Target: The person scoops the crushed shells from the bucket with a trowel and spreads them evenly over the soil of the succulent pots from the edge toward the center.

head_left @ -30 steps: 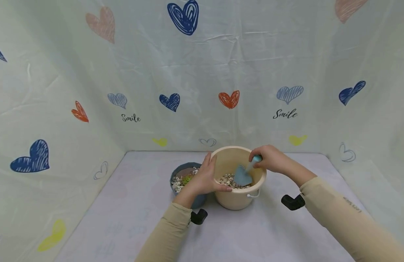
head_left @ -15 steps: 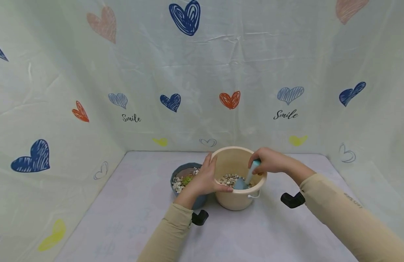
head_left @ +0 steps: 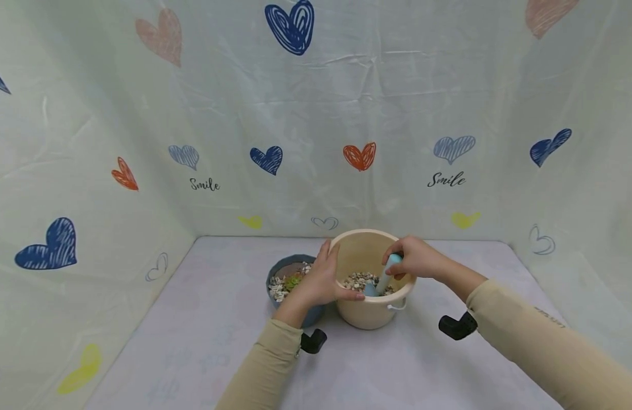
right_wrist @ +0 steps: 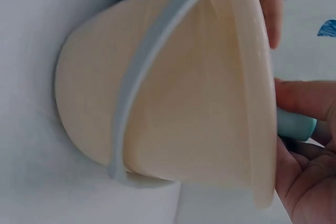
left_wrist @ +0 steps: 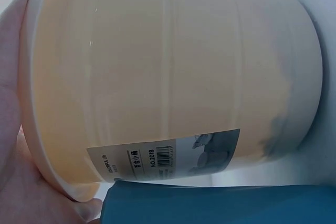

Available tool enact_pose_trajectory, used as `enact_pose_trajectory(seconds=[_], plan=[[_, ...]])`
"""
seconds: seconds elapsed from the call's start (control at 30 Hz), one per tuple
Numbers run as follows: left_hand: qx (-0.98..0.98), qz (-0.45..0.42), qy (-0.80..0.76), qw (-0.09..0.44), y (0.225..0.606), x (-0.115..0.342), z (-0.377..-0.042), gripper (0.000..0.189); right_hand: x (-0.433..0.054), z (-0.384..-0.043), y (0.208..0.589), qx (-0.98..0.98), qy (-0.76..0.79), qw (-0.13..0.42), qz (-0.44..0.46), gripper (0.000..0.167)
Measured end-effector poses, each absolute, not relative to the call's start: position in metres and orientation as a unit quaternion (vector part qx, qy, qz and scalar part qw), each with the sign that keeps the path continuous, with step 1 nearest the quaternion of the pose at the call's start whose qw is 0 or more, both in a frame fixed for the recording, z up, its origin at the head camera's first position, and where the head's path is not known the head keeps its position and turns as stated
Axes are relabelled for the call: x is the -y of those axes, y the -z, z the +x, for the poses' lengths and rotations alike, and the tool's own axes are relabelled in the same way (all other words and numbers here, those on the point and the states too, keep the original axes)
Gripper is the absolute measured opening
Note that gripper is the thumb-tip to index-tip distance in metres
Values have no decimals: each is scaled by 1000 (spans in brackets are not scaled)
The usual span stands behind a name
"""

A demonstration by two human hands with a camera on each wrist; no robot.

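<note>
A cream bucket (head_left: 366, 315) with pebbles (head_left: 358, 281) inside stands on the table. My left hand (head_left: 320, 280) holds its rim on the left, thumb along the front and fingers spread toward the back; in the left wrist view, fingertips (left_wrist: 88, 209) bend over the edge. My right hand (head_left: 415, 259) reaches over the right rim and grips the pale blue handle of a small shovel (head_left: 386, 274). Its blue blade is largely sunk among the pebbles. The right wrist view shows the handle's end (right_wrist: 296, 124) between thumb and fingers, just above the rim.
Close against the bucket's left stands a blue pot (head_left: 275, 267) with pale pieces and a green plant, partly behind my left hand. The bucket's light handle (right_wrist: 137, 87) hangs down its outer side. A heart-printed curtain (head_left: 316, 114) rises behind the table (head_left: 234, 353).
My right hand has moved down and left with the shovel. The blade, at first tilted and showing above the pebbles, has gone down into them. The left hand has stayed on the rim.
</note>
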State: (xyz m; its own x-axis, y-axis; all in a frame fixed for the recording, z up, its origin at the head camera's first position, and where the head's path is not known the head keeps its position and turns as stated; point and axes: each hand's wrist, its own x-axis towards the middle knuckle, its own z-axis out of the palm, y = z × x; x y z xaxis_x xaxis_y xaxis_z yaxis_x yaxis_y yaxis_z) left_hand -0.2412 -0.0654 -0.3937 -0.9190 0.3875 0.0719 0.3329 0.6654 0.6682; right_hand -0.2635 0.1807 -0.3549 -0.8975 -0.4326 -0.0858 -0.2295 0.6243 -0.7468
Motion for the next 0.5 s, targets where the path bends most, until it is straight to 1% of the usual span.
enact_pose_trajectory(seconds=[0.33, 0.5], plan=[[-912, 202, -354, 35, 393, 66, -241, 126, -171, -261, 362, -889, 421, 109, -143, 12], [-914, 204, -349, 34, 394, 64, -242, 126, -173, -261, 362, -881, 441, 119, -119, 18]])
